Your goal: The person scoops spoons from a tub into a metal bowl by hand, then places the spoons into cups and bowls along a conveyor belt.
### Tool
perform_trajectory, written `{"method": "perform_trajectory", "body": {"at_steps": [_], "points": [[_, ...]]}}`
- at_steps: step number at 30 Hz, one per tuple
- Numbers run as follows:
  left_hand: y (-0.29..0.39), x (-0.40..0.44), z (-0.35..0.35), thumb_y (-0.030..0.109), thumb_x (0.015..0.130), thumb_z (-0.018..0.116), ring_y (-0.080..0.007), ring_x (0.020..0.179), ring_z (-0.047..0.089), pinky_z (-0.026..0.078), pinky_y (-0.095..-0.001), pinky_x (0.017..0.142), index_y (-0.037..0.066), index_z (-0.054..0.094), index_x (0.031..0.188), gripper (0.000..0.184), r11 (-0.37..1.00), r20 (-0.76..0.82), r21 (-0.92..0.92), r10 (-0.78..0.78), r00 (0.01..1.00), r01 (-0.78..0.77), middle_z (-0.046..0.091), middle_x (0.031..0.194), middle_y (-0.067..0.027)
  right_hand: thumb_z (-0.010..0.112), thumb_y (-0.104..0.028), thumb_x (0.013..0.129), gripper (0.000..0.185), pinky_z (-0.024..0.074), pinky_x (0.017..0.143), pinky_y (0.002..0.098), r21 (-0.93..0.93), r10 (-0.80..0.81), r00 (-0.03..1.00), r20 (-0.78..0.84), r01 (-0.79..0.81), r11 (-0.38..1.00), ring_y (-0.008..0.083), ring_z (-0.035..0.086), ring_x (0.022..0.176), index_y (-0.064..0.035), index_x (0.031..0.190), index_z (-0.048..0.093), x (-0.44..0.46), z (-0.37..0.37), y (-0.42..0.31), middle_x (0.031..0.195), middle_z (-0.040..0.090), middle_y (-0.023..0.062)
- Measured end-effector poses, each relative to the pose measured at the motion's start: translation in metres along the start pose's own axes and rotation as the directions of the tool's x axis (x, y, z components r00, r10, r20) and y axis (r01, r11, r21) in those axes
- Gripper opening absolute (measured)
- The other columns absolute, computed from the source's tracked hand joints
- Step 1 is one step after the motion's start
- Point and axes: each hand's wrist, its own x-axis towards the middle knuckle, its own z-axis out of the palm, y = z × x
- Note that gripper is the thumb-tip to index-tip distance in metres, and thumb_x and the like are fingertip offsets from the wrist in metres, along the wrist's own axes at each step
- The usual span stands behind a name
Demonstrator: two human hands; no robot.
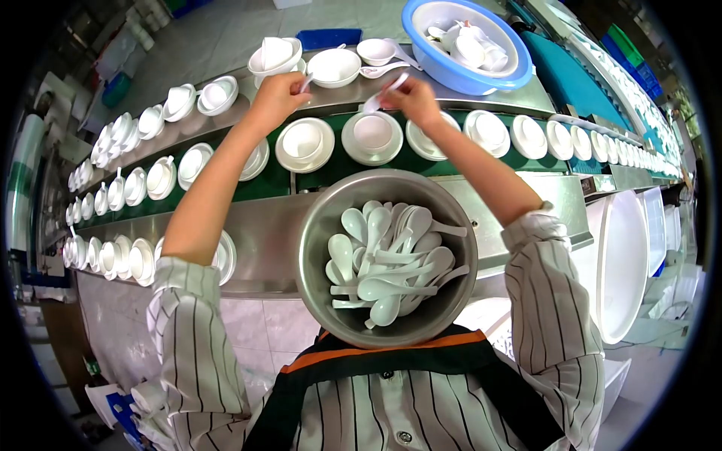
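Observation:
My left hand (280,96) pinches a white spoon (306,83) by the far edge of the green belt, beside a white bowl (335,68). Right of it, my right hand (410,98) holds another white spoon (372,104) above a stack of plate and bowl (372,135) on the belt. Close to my body, a steel bowl (310,293) is filled with several white spoons (402,263). Two loose spoons (383,70) lie on the steel ledge past my hands.
A blue basin (425,56) with white ware stands at the back right. Stacked dishes line the green belt (286,180) to both sides. More stacks (141,259) sit on the near steel ledge at left. White tubs (620,263) stand at right.

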Motion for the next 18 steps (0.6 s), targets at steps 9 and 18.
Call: {"method": "perform_trajectory", "body": {"at_steps": [9,18], "points": [[-0.031,-0.015,0.022,0.023,0.07,0.074,-0.0347,0.079,0.063,0.049,-0.0434,0.071,0.001,0.063,0.083,0.027,0.857,0.181,0.515,-0.116,0.977,0.006,0.065,0.082,-0.0192,0.073,-0.035,0.074,0.035,0.0496,0.074,0.0396,-0.785,-0.224,0.931,0.287,0.363,0.503,0.0308,0.062,0.088,-0.0069,0.094,0.065,-0.063,-0.012,-0.067,0.097,0.062,0.0142],[-0.034,-0.03,-0.011,0.04,0.071,0.074,-0.0358,0.081,0.063,0.048,-0.0445,0.07,0.003,0.061,0.095,0.046,0.795,0.185,0.604,-0.213,0.959,0.06,0.065,0.083,-0.0188,0.065,-0.017,0.074,0.013,0.051,0.067,0.0302,-0.637,0.111,0.631,0.768,0.771,0.028,0.0208,0.059,0.086,-0.0084,0.084,0.065,-0.198,-0.062,-0.145,0.086,0.057,0.0054]]}}
